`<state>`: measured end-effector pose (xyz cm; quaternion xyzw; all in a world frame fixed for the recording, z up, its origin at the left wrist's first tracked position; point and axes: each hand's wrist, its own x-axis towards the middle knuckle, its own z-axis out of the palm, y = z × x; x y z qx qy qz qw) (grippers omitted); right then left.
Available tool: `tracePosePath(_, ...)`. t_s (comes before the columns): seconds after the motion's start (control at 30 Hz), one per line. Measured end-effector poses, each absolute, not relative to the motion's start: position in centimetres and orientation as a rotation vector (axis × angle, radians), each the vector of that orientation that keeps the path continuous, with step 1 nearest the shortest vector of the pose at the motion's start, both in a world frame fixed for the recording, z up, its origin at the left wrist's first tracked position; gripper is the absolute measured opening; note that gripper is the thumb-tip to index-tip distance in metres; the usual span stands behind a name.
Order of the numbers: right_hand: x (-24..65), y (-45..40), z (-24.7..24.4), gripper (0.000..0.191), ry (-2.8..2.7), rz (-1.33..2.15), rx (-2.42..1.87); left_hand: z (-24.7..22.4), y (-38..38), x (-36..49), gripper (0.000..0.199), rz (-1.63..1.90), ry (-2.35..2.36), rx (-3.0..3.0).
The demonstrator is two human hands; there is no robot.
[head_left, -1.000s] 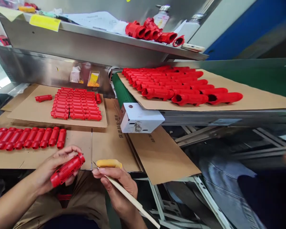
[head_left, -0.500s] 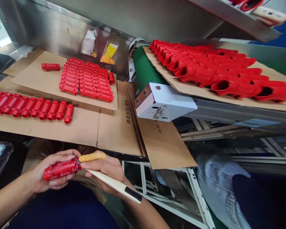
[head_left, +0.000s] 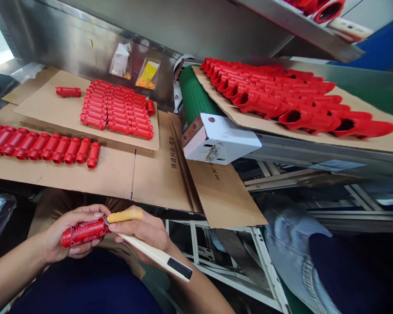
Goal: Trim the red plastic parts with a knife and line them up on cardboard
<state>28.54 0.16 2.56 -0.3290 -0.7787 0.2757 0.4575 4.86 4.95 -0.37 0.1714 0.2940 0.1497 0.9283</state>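
Observation:
My left hand point(head_left: 63, 229) is closed around a red plastic tube point(head_left: 87, 232) with pale line markings on its side, tilted slightly up to the right. In my right hand point(head_left: 144, 231) is a slim cream tool with a black end point(head_left: 160, 255), which looks like a utility knife. Its grey tip meets the right end of the tube. A yellow finger cot point(head_left: 126, 215) covers one finger of that hand, lying close to the tube's end. The exact contact at the tip is partly hidden by the fingers.
Red tubes stand in a row point(head_left: 41, 146) on cardboard point(head_left: 101, 176); stacked ones point(head_left: 116, 109) lie behind. Right, a green conveyor point(head_left: 194, 93) carries cardboard with larger red parts point(head_left: 258, 98). Small bags point(head_left: 148, 74) lie at the back. Another person's jeans point(head_left: 291, 244) show at right.
The tube has turned slightly in my left hand, and both hands keep their hold. The view has shifted a little, moving the conveyor and the parts on it left in the picture.

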Motion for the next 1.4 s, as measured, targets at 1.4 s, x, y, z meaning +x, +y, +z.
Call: tracePosePath(1.4,27.9,-1.0,2.7,0.018,-2.035,0.713,-0.645,1.0,4.4,5.5,0.034,0.332,0.749,0.388)
